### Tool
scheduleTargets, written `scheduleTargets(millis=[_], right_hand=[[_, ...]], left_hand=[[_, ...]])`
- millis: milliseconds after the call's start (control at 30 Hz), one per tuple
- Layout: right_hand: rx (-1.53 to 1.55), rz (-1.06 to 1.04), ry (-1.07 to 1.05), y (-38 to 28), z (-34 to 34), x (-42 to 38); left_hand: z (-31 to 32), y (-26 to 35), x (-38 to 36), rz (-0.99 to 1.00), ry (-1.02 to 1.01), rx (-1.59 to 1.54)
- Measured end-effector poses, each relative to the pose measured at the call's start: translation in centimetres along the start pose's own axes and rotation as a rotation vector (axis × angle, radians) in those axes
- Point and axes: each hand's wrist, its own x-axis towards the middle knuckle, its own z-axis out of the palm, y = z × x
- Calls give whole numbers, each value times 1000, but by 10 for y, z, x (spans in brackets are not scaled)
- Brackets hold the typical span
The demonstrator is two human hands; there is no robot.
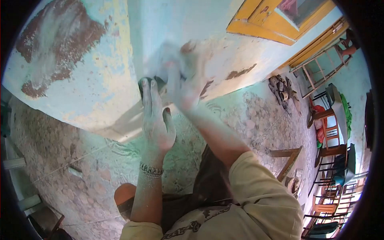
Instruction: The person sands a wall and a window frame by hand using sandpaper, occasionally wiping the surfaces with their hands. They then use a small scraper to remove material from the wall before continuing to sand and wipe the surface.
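My left hand (156,125), dusted with pale powder, lies with fingers stretched toward the wall (106,86), right at its corner. Its fingertips rest against a small dark flat piece (160,85) whose kind does not show. My right hand (185,86) is just to the right, up against the same painted wall and smeared by motion; I cannot tell what it holds. Around both hands the light-blue paint is worn, with cream and brown bare spots.
A yellow wooden frame (264,18) is set into the wall above right. Footwear (283,91) lies along the wall's foot, with a ladder (320,72) beyond. Chairs (330,136) line the right side. A wooden frame piece (290,164) stands on the dusty, stone-patterned floor (92,160).
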Motion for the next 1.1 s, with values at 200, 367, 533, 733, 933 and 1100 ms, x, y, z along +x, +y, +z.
scheduleTargets(millis=[200, 367, 533, 733, 933, 1100], right_hand=[[204, 80, 93, -22, 10, 107], [-9, 37, 70, 2, 8, 40], [18, -44, 47, -4, 3, 44], [80, 68, 172, -16, 16, 95], [221, 109, 108, -7, 21, 14], [187, 73, 179, -31, 27, 126]], left_hand=[[-4, 6, -5, -82, -12, -102], [-8, 6, -10, -71, -38, -71], [-8, 10, -10, -82, -12, -126], [-6, 19, -7, -169, -41, -126], [1, 16, -3, -116, 47, -114], [6, 17, -15, -135, 24, -59]])
